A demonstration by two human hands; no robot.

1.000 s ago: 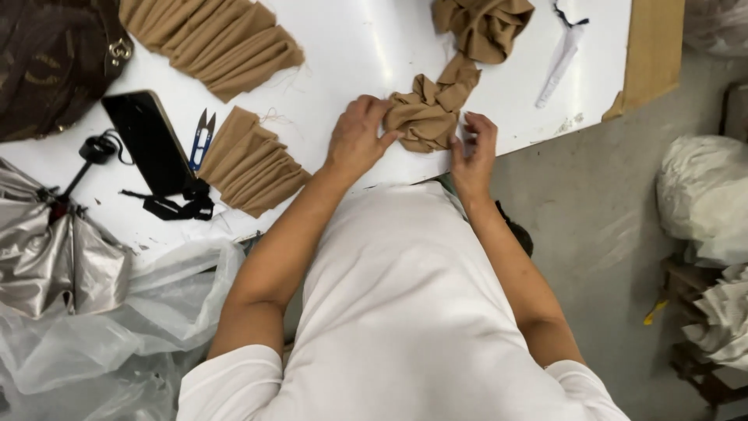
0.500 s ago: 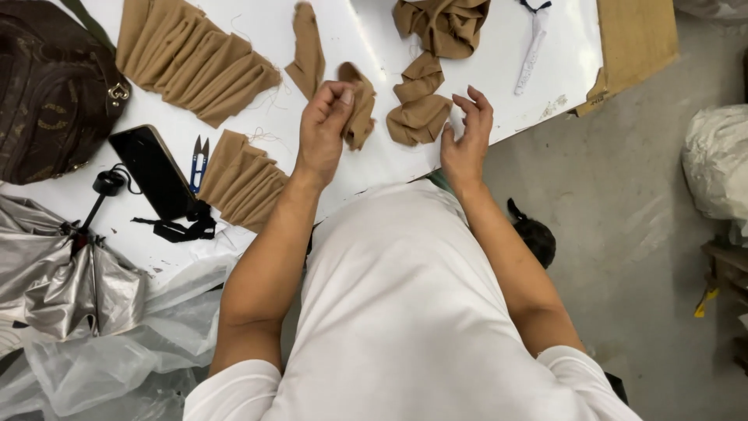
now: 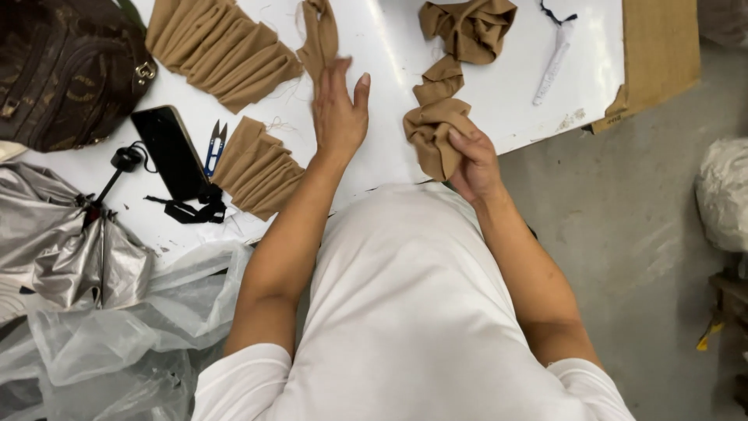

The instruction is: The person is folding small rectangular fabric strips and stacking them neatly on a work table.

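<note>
From the head camera we see our left hand point(image 3: 340, 109) lying flat on the white table point(image 3: 483, 86), fingers straight and close together with the thumb held apart, its fingertips on the lower end of a narrow tan fabric strip point(image 3: 322, 35) that runs up to the frame's top edge. Our right hand point(image 3: 474, 160) is at the table's near edge, fingers curled around a bunched tan fabric piece point(image 3: 436, 134), which trails upward into a crumpled tan heap point(image 3: 467, 27).

We judge this cloth light, thin and limp, probably stretchy; it folds wherever it is pinched, so an end or an edge is the surest place to take hold.

Left of the flat hand lie a small folded stack point(image 3: 257, 168) and a larger pleated stack point(image 3: 222, 47), with blue thread snips point(image 3: 213, 146) and a dark phone point(image 3: 170, 150) beside them.

The strip's upper end is cut off by the frame, the right thumb is hidden behind the bunch, and the torso hides part of the table's near edge.
</note>
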